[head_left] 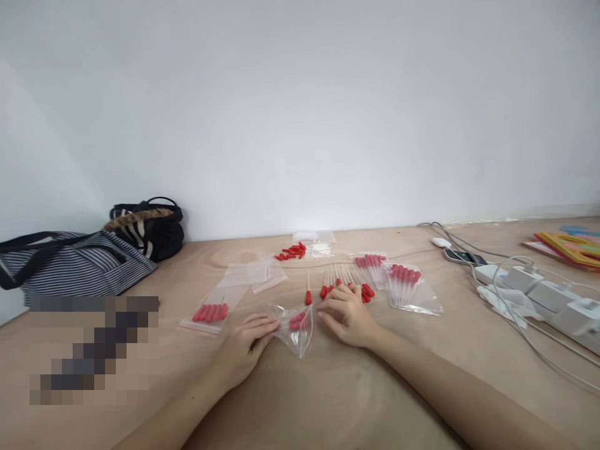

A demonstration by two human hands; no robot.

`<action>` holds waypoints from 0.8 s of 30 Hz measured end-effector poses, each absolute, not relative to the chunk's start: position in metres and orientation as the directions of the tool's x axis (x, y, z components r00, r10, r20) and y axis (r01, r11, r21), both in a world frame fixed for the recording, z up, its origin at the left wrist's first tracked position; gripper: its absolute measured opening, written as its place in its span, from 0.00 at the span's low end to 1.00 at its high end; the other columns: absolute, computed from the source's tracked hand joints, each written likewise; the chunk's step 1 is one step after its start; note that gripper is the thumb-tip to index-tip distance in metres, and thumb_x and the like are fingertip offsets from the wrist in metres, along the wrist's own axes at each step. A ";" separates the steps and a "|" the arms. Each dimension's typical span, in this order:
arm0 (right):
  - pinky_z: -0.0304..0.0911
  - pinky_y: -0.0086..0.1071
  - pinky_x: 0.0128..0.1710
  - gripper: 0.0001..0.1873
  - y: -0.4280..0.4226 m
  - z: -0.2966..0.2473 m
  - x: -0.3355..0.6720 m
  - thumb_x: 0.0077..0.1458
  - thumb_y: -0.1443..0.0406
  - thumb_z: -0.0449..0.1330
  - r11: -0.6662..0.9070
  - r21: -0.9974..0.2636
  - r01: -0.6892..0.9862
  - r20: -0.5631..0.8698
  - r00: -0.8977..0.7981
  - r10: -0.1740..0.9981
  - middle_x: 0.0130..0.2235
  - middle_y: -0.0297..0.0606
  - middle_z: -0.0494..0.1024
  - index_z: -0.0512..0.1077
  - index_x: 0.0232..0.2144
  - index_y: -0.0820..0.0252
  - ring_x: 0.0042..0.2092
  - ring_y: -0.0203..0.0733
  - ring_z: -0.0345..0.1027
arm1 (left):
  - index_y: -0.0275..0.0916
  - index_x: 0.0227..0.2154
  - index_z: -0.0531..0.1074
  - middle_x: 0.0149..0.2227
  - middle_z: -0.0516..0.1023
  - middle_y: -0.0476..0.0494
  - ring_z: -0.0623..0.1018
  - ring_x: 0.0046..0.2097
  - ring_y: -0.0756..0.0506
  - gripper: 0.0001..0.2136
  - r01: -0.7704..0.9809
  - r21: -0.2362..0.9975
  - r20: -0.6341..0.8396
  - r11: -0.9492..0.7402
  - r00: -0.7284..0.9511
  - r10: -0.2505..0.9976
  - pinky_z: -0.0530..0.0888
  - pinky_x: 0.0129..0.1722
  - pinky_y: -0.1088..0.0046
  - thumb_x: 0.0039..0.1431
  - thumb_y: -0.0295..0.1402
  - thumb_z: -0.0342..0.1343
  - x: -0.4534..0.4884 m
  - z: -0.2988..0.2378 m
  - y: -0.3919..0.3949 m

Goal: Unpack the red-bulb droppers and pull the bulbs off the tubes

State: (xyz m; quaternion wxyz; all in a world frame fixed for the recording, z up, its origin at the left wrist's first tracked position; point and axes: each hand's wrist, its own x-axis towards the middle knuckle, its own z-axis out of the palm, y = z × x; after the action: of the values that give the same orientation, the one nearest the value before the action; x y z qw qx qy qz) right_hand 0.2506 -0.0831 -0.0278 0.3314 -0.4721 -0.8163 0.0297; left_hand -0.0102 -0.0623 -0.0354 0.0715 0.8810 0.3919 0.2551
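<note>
My left hand (248,340) pinches the left edge of a clear zip bag (300,344) standing puffed open in front of me. A few red bulbs (298,321) show through its plastic. My right hand (347,315) is just right of the bag, over a fanned row of droppers (332,275) with red bulbs and thin clear tips. Its fingers are bent and apart, and they hide some of the bulbs. One single dropper (308,297) lies between the row and the bag. What my right fingertips touch is partly hidden.
Filled bags of droppers lie left (210,312) and right (405,281). Behind are flat bags (269,275) and loose red bulbs (290,252). A striped bag (84,265) and black bag (157,231) stand left; a power strip with chargers (553,294) and cables lies right.
</note>
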 end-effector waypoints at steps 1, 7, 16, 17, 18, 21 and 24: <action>0.45 0.37 0.40 0.09 -0.087 -0.028 0.249 0.54 0.62 0.54 0.564 -0.385 0.731 0.501 -0.348 0.792 0.31 0.33 0.72 0.74 0.31 0.53 0.36 0.36 0.61 | 0.46 0.41 0.73 0.40 0.78 0.49 0.74 0.46 0.44 0.13 0.650 0.330 0.389 -0.685 0.567 0.726 0.72 0.46 0.62 0.58 0.34 0.46 -0.010 -0.035 -0.063; 0.44 0.36 0.40 0.08 -0.096 -0.026 0.234 0.51 0.57 0.57 0.558 -0.461 0.689 0.499 -0.319 0.806 0.29 0.32 0.71 0.75 0.32 0.49 0.35 0.36 0.60 | 0.45 0.40 0.74 0.39 0.79 0.49 0.75 0.45 0.44 0.13 0.641 0.350 0.387 -0.683 0.566 0.728 0.73 0.45 0.63 0.57 0.32 0.47 -0.007 -0.032 -0.065; 0.43 0.38 0.41 0.12 -0.093 -0.027 0.230 0.47 0.53 0.59 0.431 -0.377 0.820 0.422 -0.262 0.868 0.37 0.33 0.69 0.73 0.36 0.44 0.40 0.39 0.58 | 0.43 0.42 0.74 0.40 0.78 0.47 0.74 0.47 0.43 0.12 0.598 0.385 0.340 -0.703 0.616 0.710 0.72 0.47 0.63 0.57 0.34 0.49 -0.003 -0.024 -0.068; 0.43 0.38 0.42 0.14 -0.092 -0.027 0.230 0.47 0.52 0.59 0.422 -0.355 0.834 0.407 -0.268 0.873 0.39 0.34 0.68 0.73 0.37 0.43 0.41 0.40 0.58 | 0.44 0.42 0.73 0.41 0.78 0.47 0.74 0.47 0.43 0.13 0.586 0.395 0.331 -0.707 0.627 0.705 0.72 0.47 0.63 0.57 0.34 0.48 -0.002 -0.022 -0.069; 0.43 0.39 0.42 0.16 -0.091 -0.027 0.229 0.46 0.51 0.59 0.417 -0.333 0.846 0.392 -0.278 0.877 0.41 0.34 0.68 0.72 0.39 0.43 0.42 0.41 0.58 | 0.44 0.43 0.73 0.42 0.78 0.47 0.73 0.48 0.43 0.13 0.578 0.403 0.319 -0.710 0.638 0.701 0.72 0.48 0.62 0.57 0.34 0.48 -0.002 -0.021 -0.070; 0.43 0.42 0.44 0.20 -0.089 -0.027 0.226 0.46 0.50 0.58 0.417 -0.298 0.859 0.361 -0.303 0.882 0.44 0.36 0.67 0.69 0.42 0.47 0.45 0.43 0.57 | 0.45 0.45 0.71 0.45 0.76 0.48 0.72 0.50 0.44 0.14 0.575 0.407 0.282 -0.709 0.659 0.697 0.70 0.50 0.62 0.57 0.32 0.48 -0.002 -0.019 -0.071; 0.45 0.41 0.44 0.18 -0.088 -0.025 0.225 0.44 0.52 0.60 0.407 -0.337 0.849 0.339 -0.294 0.894 0.41 0.35 0.69 0.69 0.37 0.53 0.44 0.43 0.58 | 0.45 0.45 0.71 0.45 0.76 0.47 0.72 0.50 0.43 0.14 0.589 0.409 0.263 -0.697 0.656 0.708 0.70 0.50 0.60 0.57 0.30 0.48 -0.001 -0.018 -0.071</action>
State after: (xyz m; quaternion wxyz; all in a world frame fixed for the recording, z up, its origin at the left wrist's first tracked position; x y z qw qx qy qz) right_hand 0.2246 -0.0879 -0.0247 0.2422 -0.5427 -0.8030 0.0460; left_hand -0.0014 -0.0712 -0.0185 0.1454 0.8982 0.3608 0.2046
